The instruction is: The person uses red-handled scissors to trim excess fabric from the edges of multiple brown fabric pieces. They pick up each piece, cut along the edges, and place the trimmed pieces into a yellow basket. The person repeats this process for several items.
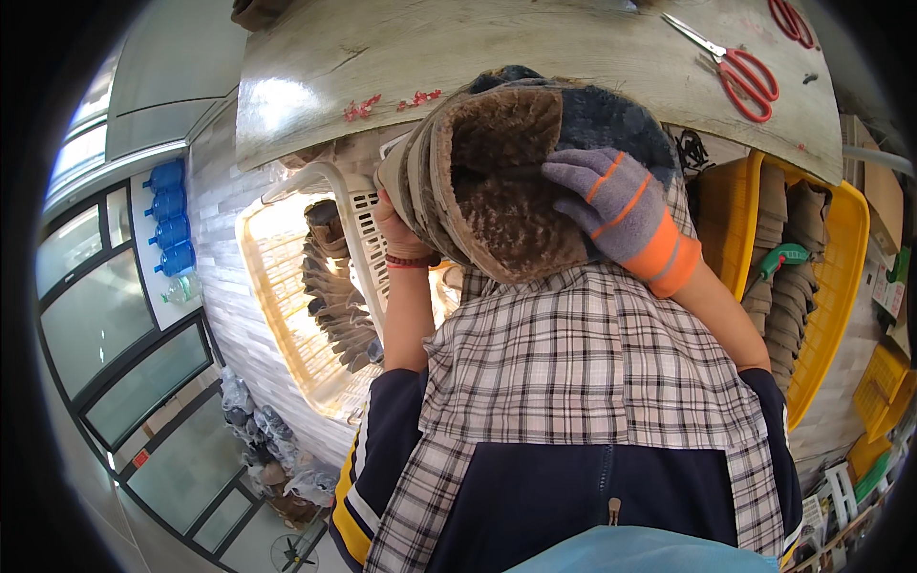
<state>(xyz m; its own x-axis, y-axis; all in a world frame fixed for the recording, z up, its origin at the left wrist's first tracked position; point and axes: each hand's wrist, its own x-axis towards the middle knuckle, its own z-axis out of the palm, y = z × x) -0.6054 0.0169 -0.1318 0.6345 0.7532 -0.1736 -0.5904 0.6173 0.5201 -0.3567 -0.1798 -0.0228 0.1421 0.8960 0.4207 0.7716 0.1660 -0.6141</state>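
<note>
In front of my chest is a fur-lined piece (521,224) with a beige outer side and thick brown pile inside, its opening turned toward me. Dark blue-grey pile (616,129) lies along its far right side. My bare left hand (401,229), a red bracelet at its wrist, is closed on the piece's left outer side; its fingers are partly hidden. My right hand (621,205), in a grey and orange glove, reaches into the opening with fingers closed together. A dark streak shows at its fingertips, and I cannot make out what they hold.
Red-handled scissors (745,81) and red scraps (363,107) lie on the worktable (535,38). A pale basket (272,315) on the left holds several folded pieces. At right, a yellow crate (845,258) holds stacked beige pieces and a green-handled tool (785,258).
</note>
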